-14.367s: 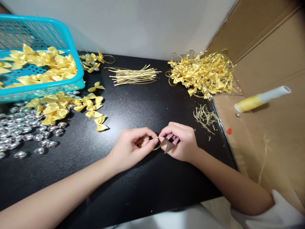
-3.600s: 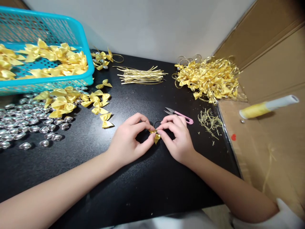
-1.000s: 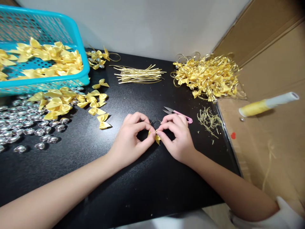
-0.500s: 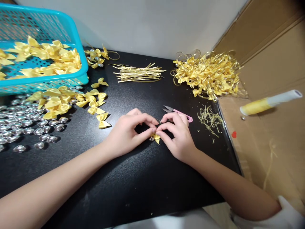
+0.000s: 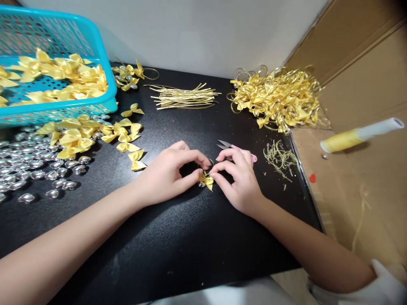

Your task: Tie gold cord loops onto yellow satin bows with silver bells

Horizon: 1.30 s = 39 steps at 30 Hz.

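At the middle of the black table, a yellow ribbon bow (image 5: pixel 209 181) with a silver bead (image 5: pixel 201 184) hangs from a thin gold cord (image 5: pixel 212 161) bent into a loop. My left hand (image 5: pixel 171 173) pinches the cord from the left, just above the bow. From the right, the thumb and fingertips of my right hand (image 5: pixel 237 180) close on the cord beside the bow. Fingers cover part of the loop and its knot. Behind my right hand lie pink-handled thread snips (image 5: pixel 226 145), blades pointing left and partly hidden by the fingers.
A turquoise basket (image 5: pixel 110 93) of yellow bows stands at back left. Silver beads (image 5: pixel 38 173) and loose bows (image 5: pixel 73 137) lie before it. Gold cord lengths (image 5: pixel 186 97) lie at the back; looped bow pieces (image 5: pixel 280 99) and cord scraps (image 5: pixel 280 159) are at right.
My fingertips have drawn slightly apart, the left ones moving a little left. More of the bow, bead and cord loop now shows between them.
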Each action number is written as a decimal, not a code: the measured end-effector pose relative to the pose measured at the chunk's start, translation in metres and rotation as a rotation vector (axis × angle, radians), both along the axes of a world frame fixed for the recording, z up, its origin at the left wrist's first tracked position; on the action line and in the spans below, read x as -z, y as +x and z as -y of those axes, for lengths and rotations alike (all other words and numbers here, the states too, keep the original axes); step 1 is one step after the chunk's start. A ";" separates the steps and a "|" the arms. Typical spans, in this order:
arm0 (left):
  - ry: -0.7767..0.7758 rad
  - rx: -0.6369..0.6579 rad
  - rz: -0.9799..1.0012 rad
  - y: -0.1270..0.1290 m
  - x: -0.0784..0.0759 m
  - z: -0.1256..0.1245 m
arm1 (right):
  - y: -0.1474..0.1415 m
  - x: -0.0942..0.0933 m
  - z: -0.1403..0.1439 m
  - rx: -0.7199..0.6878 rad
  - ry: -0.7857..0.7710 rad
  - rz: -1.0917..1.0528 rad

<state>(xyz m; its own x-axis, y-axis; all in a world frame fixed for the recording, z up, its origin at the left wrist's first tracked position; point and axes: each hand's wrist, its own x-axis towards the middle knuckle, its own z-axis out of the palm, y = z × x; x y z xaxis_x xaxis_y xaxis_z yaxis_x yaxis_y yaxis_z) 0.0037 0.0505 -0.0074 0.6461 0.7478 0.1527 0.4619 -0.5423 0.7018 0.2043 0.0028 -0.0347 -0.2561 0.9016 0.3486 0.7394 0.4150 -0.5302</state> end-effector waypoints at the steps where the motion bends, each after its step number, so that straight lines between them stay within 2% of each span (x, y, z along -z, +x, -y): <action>1: -0.020 -0.014 0.003 0.000 -0.001 -0.001 | 0.000 0.000 0.000 0.000 -0.003 0.002; 4: -0.085 -0.050 0.043 0.000 -0.004 -0.003 | -0.001 0.000 0.000 0.002 -0.018 0.007; 7: -0.140 -0.025 0.041 0.003 -0.005 -0.006 | -0.001 -0.001 0.000 0.001 -0.027 0.012; 15: -0.285 0.178 -0.090 0.012 -0.014 -0.028 | -0.001 0.000 -0.001 0.005 -0.033 0.017; 18: -0.346 0.215 -0.124 0.014 -0.017 -0.034 | -0.001 0.000 -0.001 0.005 -0.035 0.009; 27: -0.360 0.241 -0.115 0.011 -0.017 -0.037 | -0.001 0.001 -0.001 0.013 -0.033 0.017; 34: -0.533 0.289 -0.073 0.012 -0.013 -0.039 | -0.001 0.000 -0.001 0.003 -0.021 0.008; 39: -0.544 0.302 -0.080 0.013 -0.010 -0.039 | -0.001 0.000 -0.001 0.007 -0.036 0.023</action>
